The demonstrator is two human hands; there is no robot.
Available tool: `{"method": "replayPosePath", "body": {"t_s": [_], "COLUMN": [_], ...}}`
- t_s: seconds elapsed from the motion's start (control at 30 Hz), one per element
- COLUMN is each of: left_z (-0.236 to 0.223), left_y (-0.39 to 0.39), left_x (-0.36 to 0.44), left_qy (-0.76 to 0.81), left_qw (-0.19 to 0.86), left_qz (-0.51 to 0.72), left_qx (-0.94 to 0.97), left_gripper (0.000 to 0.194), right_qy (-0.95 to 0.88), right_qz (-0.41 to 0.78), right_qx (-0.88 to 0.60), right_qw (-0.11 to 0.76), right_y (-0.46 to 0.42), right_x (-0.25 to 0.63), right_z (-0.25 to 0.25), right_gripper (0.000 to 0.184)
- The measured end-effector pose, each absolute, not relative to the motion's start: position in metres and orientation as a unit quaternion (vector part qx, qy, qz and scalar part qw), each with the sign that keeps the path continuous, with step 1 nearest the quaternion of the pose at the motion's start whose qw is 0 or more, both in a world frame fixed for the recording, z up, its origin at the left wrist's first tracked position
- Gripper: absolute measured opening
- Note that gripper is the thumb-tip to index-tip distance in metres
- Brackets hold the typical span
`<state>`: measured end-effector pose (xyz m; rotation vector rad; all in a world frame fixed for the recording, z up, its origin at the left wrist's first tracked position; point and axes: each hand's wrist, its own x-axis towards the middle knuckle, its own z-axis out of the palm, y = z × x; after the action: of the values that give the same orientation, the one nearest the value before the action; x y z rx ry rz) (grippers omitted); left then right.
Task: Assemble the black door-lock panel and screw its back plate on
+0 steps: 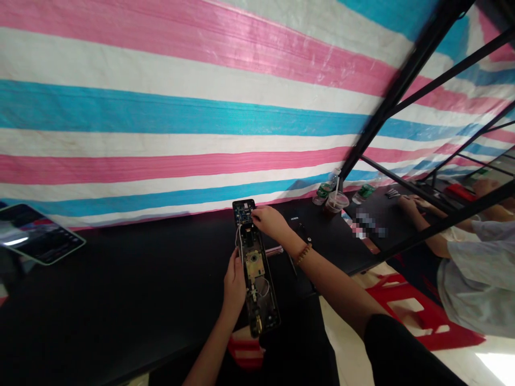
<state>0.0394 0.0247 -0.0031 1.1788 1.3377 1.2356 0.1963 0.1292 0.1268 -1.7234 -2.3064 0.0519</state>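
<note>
A long black electronic door lock housing (263, 289) lies open side up, slanting off the table's front edge. A small circuit board (242, 215) sits in its upper end, a brass-coloured plate (254, 264) in its middle, and a white wire (238, 236) runs along its left side. My left hand (234, 281) is wrapped around the housing's left edge, its fingers partly hidden. At the upper right edge my right hand (269, 221) is closed in a pinch beside the circuit board. Whatever is between those fingertips is too small to make out.
Thin tools (293, 265) and a pinkish stick (274, 250) lie right of the housing. Beyond are a plastic cup with a straw (337, 201) and bottles (322, 193). A phone (40, 233) stands at left. Another person (475, 262) works at right, near a red stool (426, 316).
</note>
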Motion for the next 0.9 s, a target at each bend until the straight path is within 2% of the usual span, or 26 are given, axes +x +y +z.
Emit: {"method": "replayPosePath", "body": {"t_s": [0.4,0.9], "left_z": [-0.007,-0.009], "left_y": [0.025,0.025], "left_x": [0.028,0.028], "left_qy": [0.491,0.481], "left_qw": [0.494,0.466], "left_qz": [0.456,0.468], "left_qx": [0.553,0.576], "left_gripper": [0.062,0.061], "right_qy": [-0.791,-0.801], "right_qz": [-0.003,-0.009], "right_qx": [-0.600,-0.583], "right_qw": [0.120,0.133], "right_y": [0.119,0.120], "right_x": [0.192,0.181], "right_z": [0.109,0.103], "right_gripper": [0.024,0.021]}}
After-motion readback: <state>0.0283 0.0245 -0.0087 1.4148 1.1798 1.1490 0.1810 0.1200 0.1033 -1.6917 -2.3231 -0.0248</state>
